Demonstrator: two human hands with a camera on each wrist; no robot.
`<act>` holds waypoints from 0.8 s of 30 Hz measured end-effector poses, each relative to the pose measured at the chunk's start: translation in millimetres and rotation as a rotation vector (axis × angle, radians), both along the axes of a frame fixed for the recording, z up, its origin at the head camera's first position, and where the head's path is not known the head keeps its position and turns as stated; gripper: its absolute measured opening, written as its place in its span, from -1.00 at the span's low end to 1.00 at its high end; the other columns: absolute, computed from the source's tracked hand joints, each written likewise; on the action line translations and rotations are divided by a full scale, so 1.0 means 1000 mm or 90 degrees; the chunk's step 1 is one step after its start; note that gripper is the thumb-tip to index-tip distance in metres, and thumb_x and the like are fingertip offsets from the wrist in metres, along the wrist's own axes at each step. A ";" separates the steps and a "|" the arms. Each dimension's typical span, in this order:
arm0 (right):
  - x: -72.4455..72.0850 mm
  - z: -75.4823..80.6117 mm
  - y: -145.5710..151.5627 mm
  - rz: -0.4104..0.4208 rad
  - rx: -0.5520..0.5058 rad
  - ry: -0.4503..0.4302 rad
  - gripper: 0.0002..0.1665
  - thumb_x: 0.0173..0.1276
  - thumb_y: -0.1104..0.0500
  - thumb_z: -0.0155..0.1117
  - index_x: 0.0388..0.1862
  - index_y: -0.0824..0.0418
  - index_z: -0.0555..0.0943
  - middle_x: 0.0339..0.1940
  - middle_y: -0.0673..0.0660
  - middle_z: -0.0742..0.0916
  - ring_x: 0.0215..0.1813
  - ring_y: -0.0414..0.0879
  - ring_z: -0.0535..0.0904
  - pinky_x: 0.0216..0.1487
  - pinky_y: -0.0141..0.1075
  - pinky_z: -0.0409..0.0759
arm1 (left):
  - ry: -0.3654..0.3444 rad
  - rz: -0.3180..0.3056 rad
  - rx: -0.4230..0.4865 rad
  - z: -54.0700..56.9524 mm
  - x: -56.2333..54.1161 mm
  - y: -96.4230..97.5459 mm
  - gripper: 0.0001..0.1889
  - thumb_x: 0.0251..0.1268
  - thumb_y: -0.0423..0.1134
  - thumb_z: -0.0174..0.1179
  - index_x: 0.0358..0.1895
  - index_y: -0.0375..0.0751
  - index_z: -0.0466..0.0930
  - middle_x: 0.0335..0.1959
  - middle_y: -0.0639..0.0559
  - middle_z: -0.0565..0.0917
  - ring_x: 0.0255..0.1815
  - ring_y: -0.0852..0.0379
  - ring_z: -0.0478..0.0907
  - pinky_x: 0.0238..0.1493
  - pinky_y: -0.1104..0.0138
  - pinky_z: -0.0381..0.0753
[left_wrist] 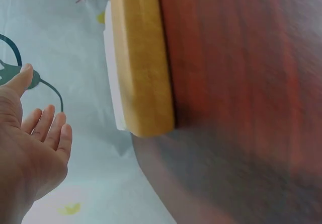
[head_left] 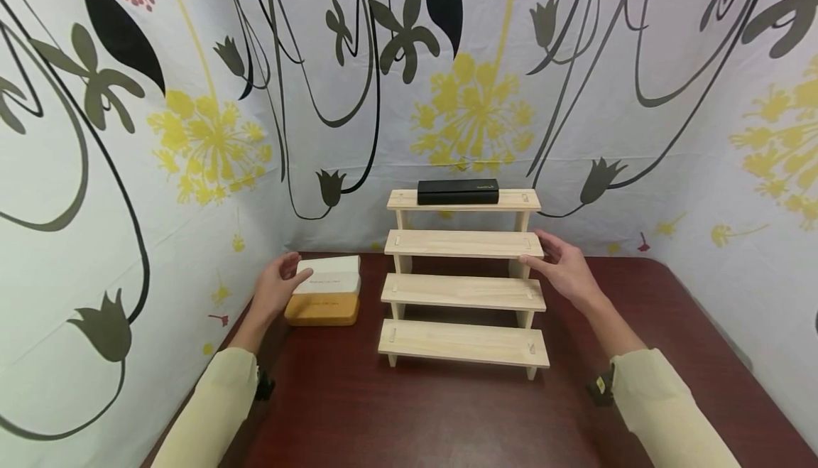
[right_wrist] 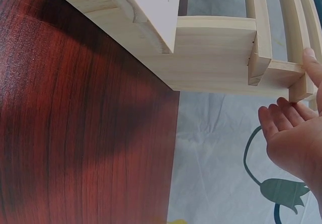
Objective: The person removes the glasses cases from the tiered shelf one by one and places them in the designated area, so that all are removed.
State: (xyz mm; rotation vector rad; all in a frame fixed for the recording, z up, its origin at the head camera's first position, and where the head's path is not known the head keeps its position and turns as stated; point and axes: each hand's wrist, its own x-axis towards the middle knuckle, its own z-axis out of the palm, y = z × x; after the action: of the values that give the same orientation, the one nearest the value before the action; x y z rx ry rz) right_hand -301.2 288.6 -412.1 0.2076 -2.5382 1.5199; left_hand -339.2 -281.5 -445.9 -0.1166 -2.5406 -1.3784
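A pale wooden stand with several stepped shelves (head_left: 463, 292) stands on the table. My right hand (head_left: 565, 269) grips the right end of its second shelf from the top, thumb at the front edge and fingers behind. In the right wrist view, the thumb touches that board (right_wrist: 297, 27). A slim black case (head_left: 457, 192) lies on the top shelf. To the left of the stand sit a white case (head_left: 329, 280) and a mustard-yellow case (head_left: 322, 309), the yellow one nearer me. My left hand (head_left: 276, 285) is beside the white case, fingers loosely bent, holding nothing.
Dark red-brown wood makes up the tabletop (head_left: 447, 418). Patterned cloth (head_left: 473, 120) with flowers and leaves hangs behind the table and along both sides. The left hand is close to the cloth on the left.
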 end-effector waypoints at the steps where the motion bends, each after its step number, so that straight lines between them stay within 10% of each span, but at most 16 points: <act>1: 0.000 0.000 0.000 0.000 0.000 0.001 0.07 0.51 -0.05 0.46 0.73 0.34 0.12 0.61 0.45 0.38 0.57 0.38 0.35 0.50 0.26 0.35 | 0.004 -0.004 -0.003 0.003 -0.001 0.003 -0.28 0.51 -0.10 0.39 0.54 -0.42 0.35 0.49 -0.34 0.48 0.53 -0.27 0.40 0.52 -0.06 0.38; 24: 0.003 -0.001 -0.002 0.006 0.006 0.018 0.04 0.55 -0.01 0.41 0.74 0.34 0.08 0.59 0.44 0.42 0.49 0.35 0.47 0.43 0.21 0.45 | 0.100 -0.085 0.047 0.057 -0.034 0.080 -0.24 0.45 -0.08 0.44 0.58 -0.30 0.34 0.52 -0.19 0.48 0.58 -0.13 0.35 0.58 0.06 0.30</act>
State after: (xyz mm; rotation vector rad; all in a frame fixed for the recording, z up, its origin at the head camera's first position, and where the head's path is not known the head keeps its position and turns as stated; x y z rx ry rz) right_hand -298.1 286.9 -413.1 0.2410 -2.5269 1.4981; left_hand -373.4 -201.3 -388.5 -0.3730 -2.3878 -1.4476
